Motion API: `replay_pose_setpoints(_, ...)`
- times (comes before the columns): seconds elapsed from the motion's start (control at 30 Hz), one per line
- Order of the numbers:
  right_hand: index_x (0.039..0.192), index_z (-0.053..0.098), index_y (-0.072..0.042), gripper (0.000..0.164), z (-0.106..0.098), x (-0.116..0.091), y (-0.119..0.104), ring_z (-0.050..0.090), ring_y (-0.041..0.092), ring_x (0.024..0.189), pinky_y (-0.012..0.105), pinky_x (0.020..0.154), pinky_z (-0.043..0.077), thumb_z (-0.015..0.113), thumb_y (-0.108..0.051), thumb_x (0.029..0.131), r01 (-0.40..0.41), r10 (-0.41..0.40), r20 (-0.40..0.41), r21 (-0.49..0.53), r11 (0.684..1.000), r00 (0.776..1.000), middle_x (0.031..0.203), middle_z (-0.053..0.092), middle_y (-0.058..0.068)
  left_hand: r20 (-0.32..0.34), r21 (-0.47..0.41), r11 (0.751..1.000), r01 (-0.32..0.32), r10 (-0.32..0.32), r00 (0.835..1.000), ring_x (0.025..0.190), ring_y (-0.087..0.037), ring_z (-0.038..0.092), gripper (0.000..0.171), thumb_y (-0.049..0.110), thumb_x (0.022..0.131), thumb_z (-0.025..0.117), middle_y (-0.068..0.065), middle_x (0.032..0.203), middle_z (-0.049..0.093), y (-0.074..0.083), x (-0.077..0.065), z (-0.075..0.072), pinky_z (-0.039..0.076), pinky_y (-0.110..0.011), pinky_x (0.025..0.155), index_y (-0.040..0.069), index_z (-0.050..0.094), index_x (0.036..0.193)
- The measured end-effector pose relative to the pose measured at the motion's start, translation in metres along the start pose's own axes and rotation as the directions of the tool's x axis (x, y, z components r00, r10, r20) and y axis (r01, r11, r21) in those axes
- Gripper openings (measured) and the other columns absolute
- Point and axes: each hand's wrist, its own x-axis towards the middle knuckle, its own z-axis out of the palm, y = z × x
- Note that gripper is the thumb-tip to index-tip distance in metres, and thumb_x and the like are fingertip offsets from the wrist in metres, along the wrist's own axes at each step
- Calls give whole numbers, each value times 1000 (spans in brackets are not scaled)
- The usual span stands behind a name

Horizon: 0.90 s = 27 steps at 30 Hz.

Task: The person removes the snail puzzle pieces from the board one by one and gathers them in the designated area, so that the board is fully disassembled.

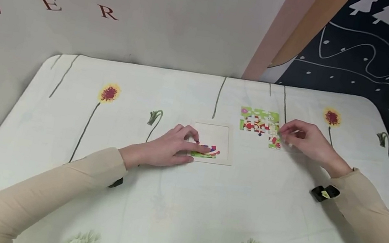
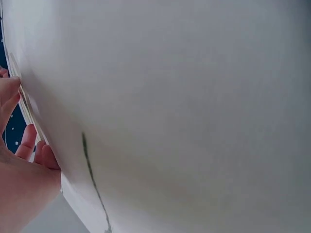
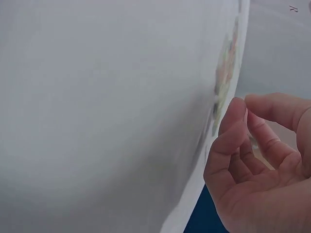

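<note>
My left hand [image 1: 171,147] rests on a pale square puzzle tray [image 1: 215,131], index finger stretched across a strip of colourful joined puzzle pieces [image 1: 204,154] along the tray's lower part. Its thumb lies at the tray's lower left edge, and part of the strip is hidden under the fingers. To the right, a group of green, red and white puzzle pieces [image 1: 261,115] lies on the table. My right hand [image 1: 307,141] is at the right edge of this group, thumb and index fingertips close together; I cannot tell whether a piece is between them.
A white cloth printed with flowers and stems covers the table [image 1: 174,203]. Behind its far edge stands a pale wall [image 1: 178,29] with letters; a dark patterned panel [image 1: 370,73] is at the back right. Small black devices [image 1: 324,193] sit at both wrists.
</note>
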Motion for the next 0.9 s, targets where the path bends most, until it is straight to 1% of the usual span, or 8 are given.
replay_pose_setpoints(0.13,111,62,3,20,3,-2,-7,57,20,75,27,58,44,62,-7,94,11,-12,19,43,999,1000,103,61,18,-25,-37,999,-4,3,1000,97,-21,37,44,14,93,63,-5,124,44,-2,-3,1,33,-36,86,22,58,137)
replay_pose_setpoints(0.27,112,62,3,20,8,-1,-12,57,21,76,27,59,45,62,-8,94,16,-19,49,58,998,999,104,61,18,-40,-62,998,0,-3,999,101,-23,39,45,12,92,65,-5,124,46,-3,-4,0,35,-36,86,19,58,136)
replay_pose_setpoints(0.4,110,63,4,19,14,0,-17,57,21,74,27,59,46,62,-6,94,42,-48,66,81,996,997,102,61,17,-31,-76,997,31,-33,999,107,-24,39,47,12,89,69,-7,125,48,-3,-1,-2,36,-37,89,13,57,135)
replay_pose_setpoints(0.57,106,65,4,16,24,0,-23,55,19,71,24,58,44,62,0,92,95,-99,60,78,992,993,97,61,16,-10,-102,992,72,-74,997,112,-26,39,48,13,87,71,-9,126,48,-2,3,-2,35,-39,95,8,57,133)
replay_pose_setpoints(0.7,105,66,3,14,31,1,-27,54,19,74,23,61,43,62,1,91,124,-129,78,64,990,989,95,62,13,-13,-122,989,78,-80,997,113,-27,38,47,12,86,72,-9,126,47,-2,4,-2,34,-40,96,7,59,131)
replay_pose_setpoints(0.9,104,66,1,15,42,6,-34,56,21,78,24,65,45,60,3,91,151,-159,124,76,986,979,97,63,11,-37,-129,990,56,-61,997,111,-28,38,42,11,85,72,-8,123,48,-2,3,-2,34,-41,93,10,63,127)
